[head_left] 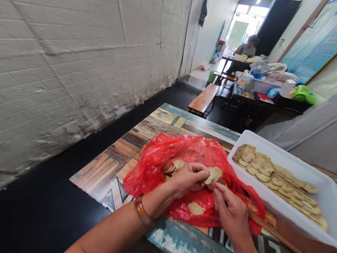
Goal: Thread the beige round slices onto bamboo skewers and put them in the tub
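Note:
My left hand, with an amber bangle at the wrist, pinches a flat beige slice with a lobed, mushroom-like outline. Close beside it, my right hand has its fingertips closed on a thin bamboo skewer, mostly hidden by the fingers, at the slice's lower edge. Both hands are over an open red plastic bag. More beige slices lie inside it, and a single slice rests on its near side. Thin bamboo sticks stretch across the table to the right of my right hand.
A white plastic tray at right holds rows of skewered slices. The patterned wooden table has its left edge near a white brick-patterned wall. Beyond are a bench, a cluttered table and a seated person.

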Tool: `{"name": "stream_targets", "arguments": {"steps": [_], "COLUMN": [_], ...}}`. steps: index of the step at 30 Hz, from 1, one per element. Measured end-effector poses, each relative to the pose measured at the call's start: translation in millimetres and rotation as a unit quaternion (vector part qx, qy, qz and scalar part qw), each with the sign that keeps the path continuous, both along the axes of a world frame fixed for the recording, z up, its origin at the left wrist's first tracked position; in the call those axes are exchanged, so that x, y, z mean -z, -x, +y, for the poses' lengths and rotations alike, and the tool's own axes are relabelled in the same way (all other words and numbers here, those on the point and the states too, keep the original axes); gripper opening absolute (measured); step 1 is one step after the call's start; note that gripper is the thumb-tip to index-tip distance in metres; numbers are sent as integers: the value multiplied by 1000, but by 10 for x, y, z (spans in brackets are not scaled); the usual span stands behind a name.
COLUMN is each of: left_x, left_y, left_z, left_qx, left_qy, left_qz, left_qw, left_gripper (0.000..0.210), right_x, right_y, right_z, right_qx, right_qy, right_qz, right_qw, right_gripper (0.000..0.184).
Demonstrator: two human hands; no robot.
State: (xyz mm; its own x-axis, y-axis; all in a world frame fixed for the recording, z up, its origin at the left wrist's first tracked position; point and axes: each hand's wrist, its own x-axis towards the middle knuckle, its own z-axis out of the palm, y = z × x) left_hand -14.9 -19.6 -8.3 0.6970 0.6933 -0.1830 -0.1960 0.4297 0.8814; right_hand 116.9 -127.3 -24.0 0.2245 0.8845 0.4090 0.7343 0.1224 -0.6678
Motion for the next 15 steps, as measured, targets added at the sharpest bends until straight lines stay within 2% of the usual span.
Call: {"name": "stream_targets", "arguments": {"steps": [11,15], "left_x": [-49,-31], "left_y": [-16,-26], "left_z": [-4,3], "left_qx": [-54,-58], "left_qy": [-106,-112], "left_qz": [42,49], "left_qw": [992,991], "left_gripper": [22,24], "right_x": [-55,-83], "right_y": [27,37], "right_z": [23,19], "right_qx": [0,-6], "right_qy": [23,40], "right_qz": [25,49], "right_qw": [999,998], "right_gripper": [27,26]}}
